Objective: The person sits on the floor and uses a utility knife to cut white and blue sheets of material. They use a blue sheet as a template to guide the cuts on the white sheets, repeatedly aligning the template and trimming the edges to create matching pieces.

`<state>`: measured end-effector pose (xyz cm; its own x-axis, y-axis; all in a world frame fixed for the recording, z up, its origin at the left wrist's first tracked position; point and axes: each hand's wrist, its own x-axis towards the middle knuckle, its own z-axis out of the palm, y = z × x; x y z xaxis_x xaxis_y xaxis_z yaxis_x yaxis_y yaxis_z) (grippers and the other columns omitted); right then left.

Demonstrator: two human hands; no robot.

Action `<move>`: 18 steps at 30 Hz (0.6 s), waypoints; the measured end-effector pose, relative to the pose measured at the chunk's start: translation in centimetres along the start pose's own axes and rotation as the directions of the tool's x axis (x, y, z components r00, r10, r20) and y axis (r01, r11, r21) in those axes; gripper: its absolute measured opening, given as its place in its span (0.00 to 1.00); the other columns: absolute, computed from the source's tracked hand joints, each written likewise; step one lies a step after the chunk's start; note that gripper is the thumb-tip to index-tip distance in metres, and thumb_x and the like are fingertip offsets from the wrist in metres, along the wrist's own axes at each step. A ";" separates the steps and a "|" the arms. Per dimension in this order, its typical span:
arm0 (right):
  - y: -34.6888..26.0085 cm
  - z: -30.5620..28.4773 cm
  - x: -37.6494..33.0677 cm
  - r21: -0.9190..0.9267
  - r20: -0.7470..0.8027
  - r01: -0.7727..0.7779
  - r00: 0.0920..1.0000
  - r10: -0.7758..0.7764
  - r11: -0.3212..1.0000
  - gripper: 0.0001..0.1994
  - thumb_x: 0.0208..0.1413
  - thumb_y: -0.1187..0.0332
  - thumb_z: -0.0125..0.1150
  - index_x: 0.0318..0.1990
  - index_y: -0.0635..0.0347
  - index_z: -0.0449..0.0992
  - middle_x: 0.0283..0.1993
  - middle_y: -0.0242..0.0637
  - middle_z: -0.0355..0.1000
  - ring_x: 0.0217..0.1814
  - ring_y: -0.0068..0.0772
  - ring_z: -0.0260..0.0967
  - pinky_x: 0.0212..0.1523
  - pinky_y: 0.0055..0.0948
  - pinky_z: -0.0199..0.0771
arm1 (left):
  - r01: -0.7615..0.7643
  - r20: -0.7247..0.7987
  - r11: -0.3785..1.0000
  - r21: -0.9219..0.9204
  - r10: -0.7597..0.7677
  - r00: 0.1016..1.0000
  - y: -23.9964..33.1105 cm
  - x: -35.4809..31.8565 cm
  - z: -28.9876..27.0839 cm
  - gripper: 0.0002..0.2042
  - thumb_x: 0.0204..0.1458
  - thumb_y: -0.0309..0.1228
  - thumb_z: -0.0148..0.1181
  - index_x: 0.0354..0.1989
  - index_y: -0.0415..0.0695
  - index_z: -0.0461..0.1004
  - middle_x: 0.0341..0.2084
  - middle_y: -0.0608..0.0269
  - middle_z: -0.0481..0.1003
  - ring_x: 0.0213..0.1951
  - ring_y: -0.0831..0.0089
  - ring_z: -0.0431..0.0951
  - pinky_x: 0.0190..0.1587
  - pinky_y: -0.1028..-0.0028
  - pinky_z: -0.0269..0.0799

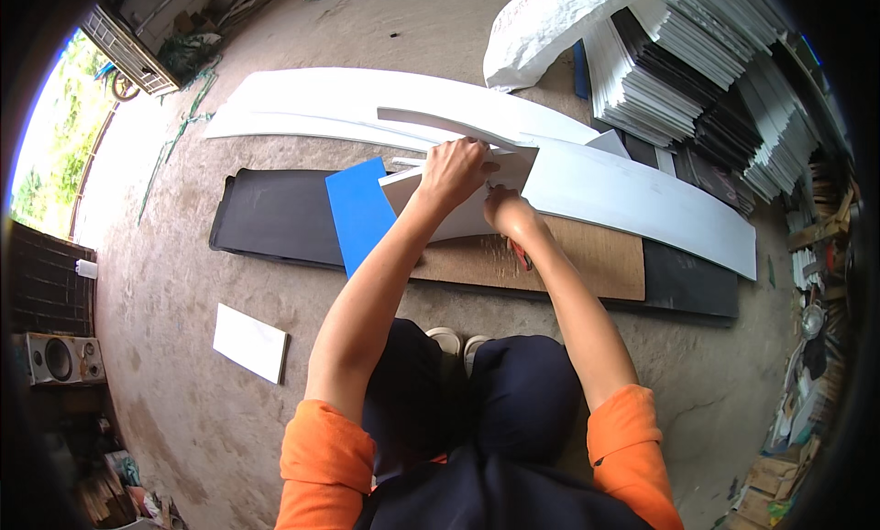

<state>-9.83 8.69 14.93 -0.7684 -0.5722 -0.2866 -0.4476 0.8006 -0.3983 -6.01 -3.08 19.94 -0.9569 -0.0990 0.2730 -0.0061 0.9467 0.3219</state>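
My left hand (456, 171) presses flat on a white sheet piece (458, 220) that lies on a brown board (587, 255). My right hand (506, 209) is closed around a red-handled cutter (520, 253), whose tip meets the white piece just right of my left hand. A blue sheet (359, 214) lies tilted to the left of the white piece, partly under it. A long white panel (642, 195) stretches behind both hands.
A black mat (275, 216) lies under the sheets on the concrete floor. A small white offcut (250, 343) sits at the left. Stacks of white and dark sheets (697, 71) and a white sack (550, 21) stand at the back right. A speaker (57, 358) is at the far left.
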 end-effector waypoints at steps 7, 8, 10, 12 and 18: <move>0.8 0.0 -1.0 0.077 -0.085 0.059 0.995 -0.052 0.995 0.17 0.57 0.68 0.36 0.39 0.78 0.65 0.24 0.61 0.70 0.20 0.48 0.72 0.21 0.39 0.74 | -0.005 0.100 0.995 0.098 -0.005 0.995 0.2 0.4 0.1 0.13 0.39 0.40 0.62 0.25 0.42 0.77 0.20 0.53 0.75 0.24 0.58 0.77 0.27 0.64 0.72; 0.8 -0.2 -1.1 0.095 -0.062 0.033 0.998 -0.027 0.995 0.17 0.57 0.67 0.36 0.40 0.78 0.64 0.24 0.61 0.70 0.19 0.48 0.72 0.21 0.39 0.74 | 0.018 0.088 0.995 0.097 -0.026 0.996 0.5 0.4 0.0 0.13 0.39 0.41 0.63 0.25 0.43 0.77 0.20 0.53 0.75 0.25 0.58 0.77 0.28 0.65 0.72; 0.5 -0.2 -1.3 0.111 -0.052 -0.002 0.999 0.008 0.994 0.17 0.57 0.66 0.37 0.40 0.78 0.64 0.24 0.61 0.70 0.18 0.48 0.71 0.20 0.39 0.74 | 0.050 0.068 0.994 0.093 -0.057 0.996 0.6 0.4 0.1 0.13 0.38 0.41 0.63 0.25 0.43 0.78 0.19 0.53 0.75 0.25 0.59 0.77 0.28 0.65 0.72; 0.2 -0.2 -1.8 0.087 -0.063 0.015 0.998 -0.009 0.996 0.17 0.56 0.67 0.36 0.39 0.78 0.64 0.24 0.61 0.70 0.18 0.48 0.71 0.20 0.40 0.74 | 0.069 0.051 0.994 0.086 -0.074 0.996 0.1 0.4 0.2 0.14 0.38 0.42 0.64 0.25 0.43 0.78 0.20 0.53 0.75 0.25 0.58 0.77 0.28 0.65 0.72; 0.8 -0.9 -1.7 0.043 -0.016 -0.011 1.000 0.012 0.999 0.16 0.54 0.70 0.35 0.38 0.77 0.66 0.24 0.61 0.70 0.19 0.47 0.72 0.21 0.39 0.74 | 0.053 0.090 0.998 0.026 -0.055 0.994 1.1 0.6 -0.3 0.14 0.38 0.42 0.63 0.26 0.43 0.78 0.21 0.52 0.76 0.27 0.58 0.78 0.30 0.64 0.73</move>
<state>-9.31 10.44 15.83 -0.7810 -0.5597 -0.2770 -0.4192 0.7986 -0.4320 -6.51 -2.16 20.73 -0.9775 -0.1226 0.1718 -0.0639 0.9478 0.3125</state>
